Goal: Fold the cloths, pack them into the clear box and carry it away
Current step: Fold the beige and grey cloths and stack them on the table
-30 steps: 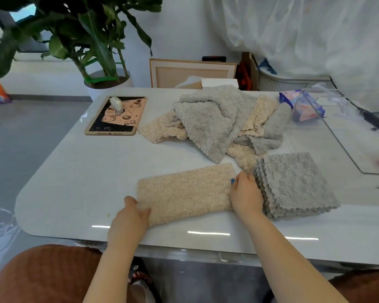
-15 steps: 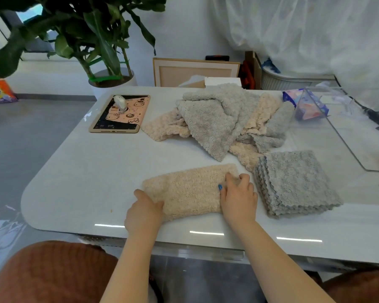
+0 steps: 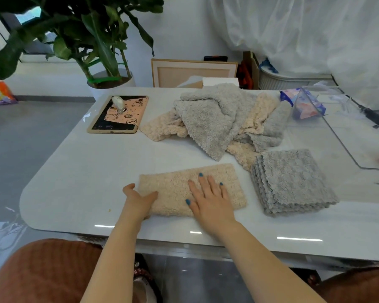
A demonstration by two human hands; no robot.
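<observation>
A beige cloth (image 3: 173,184), folded into a long strip, lies on the white table (image 3: 96,176) near the front edge. My right hand (image 3: 208,197) lies flat on its middle with fingers spread. My left hand (image 3: 138,200) holds the strip's left end, thumb on top. To the right sits a stack of folded grey cloths (image 3: 291,182). Behind lies a loose heap of grey and beige cloths (image 3: 219,121). The clear box (image 3: 348,132) stands at the right, partly cut off by the frame.
A tablet in a pink cartoon case (image 3: 118,115) with a small white object on it lies at the back left. A potted plant (image 3: 101,47) stands behind it. A colourful packet (image 3: 302,103) shows through the clear box. Brown seat cushions are below the table edge.
My right hand slid left from the strip's right end onto its middle and flattened out. My left hand stayed at the left end.
</observation>
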